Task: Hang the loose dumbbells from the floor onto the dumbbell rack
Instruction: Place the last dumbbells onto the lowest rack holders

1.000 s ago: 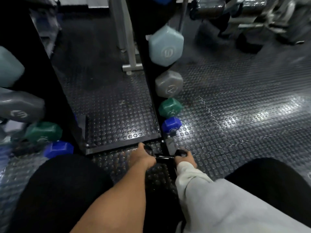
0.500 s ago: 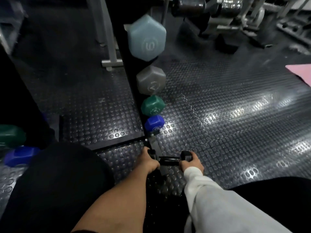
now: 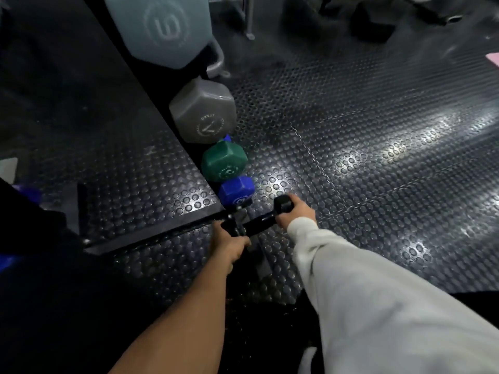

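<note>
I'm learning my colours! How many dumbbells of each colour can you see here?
Light blue dumbbell: 1
Grey dumbbell: 1
Green dumbbell: 1
Blue dumbbell: 1
Black dumbbell, gripped by left hand and right hand: 1
Total: 5

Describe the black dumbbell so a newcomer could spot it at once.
Find the dark upright dumbbell rack with coloured hexagonal weights stacked down its edge. Below the lowest one, the blue dumbbell, sits the black dumbbell, gripped at its ends by the left hand and right hand. It alone is black and held.
</note>
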A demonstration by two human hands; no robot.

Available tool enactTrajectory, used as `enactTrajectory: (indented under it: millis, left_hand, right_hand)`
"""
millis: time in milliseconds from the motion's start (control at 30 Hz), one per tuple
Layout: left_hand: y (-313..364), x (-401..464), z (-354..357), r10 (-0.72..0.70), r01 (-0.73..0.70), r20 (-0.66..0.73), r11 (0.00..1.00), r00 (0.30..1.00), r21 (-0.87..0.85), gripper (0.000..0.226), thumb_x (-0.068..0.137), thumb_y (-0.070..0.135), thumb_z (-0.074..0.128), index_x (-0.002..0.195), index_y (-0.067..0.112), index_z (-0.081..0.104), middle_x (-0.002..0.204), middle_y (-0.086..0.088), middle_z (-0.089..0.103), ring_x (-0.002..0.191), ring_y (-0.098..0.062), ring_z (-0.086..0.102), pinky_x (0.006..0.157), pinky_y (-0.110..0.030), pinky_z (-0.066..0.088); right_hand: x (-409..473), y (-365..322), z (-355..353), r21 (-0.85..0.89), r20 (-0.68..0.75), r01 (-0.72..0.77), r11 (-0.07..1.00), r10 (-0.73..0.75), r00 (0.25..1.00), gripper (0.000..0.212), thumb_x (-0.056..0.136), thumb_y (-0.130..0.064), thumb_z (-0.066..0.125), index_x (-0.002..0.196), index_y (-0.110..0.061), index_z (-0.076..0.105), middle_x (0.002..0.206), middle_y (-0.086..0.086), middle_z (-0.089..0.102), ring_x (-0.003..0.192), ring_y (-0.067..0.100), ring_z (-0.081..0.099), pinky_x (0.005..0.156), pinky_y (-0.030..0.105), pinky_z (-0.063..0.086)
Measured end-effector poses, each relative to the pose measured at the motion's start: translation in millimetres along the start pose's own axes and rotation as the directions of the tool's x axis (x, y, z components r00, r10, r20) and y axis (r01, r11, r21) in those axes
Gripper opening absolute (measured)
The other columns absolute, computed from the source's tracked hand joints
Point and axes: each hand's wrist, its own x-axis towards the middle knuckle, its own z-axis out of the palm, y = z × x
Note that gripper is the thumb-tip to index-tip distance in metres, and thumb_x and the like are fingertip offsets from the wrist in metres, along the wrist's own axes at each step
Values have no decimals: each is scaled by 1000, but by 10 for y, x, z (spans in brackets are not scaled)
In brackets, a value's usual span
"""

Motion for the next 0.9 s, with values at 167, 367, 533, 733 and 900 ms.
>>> enactTrajectory:
  millis: [167, 367, 533, 733, 900]
  left_hand:
    - [106, 162, 156, -39, 33, -44, 992, 998, -124, 69, 73, 14, 84, 122, 35, 39, 112, -2, 64, 94, -22, 68, 77, -45, 66]
    - [232, 235, 436, -94, 71, -54, 941, 994, -332, 66, 82, 8, 81, 128, 26, 36, 110, -4, 64, 83, -19, 70, 74, -49, 66]
    - [311, 373, 555, -141, 128, 6, 882, 990, -454, 69, 80, 14, 85, 133, 23, 42, 119, -5, 66, 98, -21, 72, 77, -42, 66]
    - [500, 411, 650, -129, 126, 47, 721, 991, -682, 46, 92, 14, 78, 131, 14, 54, 125, -7, 66, 104, -18, 67, 91, -46, 62]
    - [664, 267, 716, -116, 191, 152, 594, 982, -781, 16, 106, 22, 59, 122, 19, 61, 127, -1, 64, 105, -13, 64, 105, -42, 53]
  right_hand:
    - [452, -275, -141, -107, 68, 173, 979, -166, 984, 53, 82, -22, 67, 129, -46, 59, 112, 1, 71, 105, 26, 67, 93, 28, 54]
    - [870, -551, -229, -209, 161, 316, 925, -287, 944, 40, 83, -29, 66, 119, -46, 64, 110, -6, 73, 104, 23, 67, 91, 23, 50]
    - [1151, -798, -186, -231, 238, 405, 885, -352, 905, 54, 81, -16, 65, 127, -44, 63, 118, -4, 71, 108, 23, 67, 94, 29, 55]
    - [1446, -1196, -52, -162, 272, 464, 871, -413, 869, 51, 83, -21, 69, 127, -47, 63, 122, -11, 70, 112, 16, 65, 89, 19, 45]
    - [1563, -1415, 192, -170, 380, 557, 813, -467, 798, 52, 86, -22, 68, 133, -43, 61, 133, -5, 65, 119, 21, 62, 97, 24, 46]
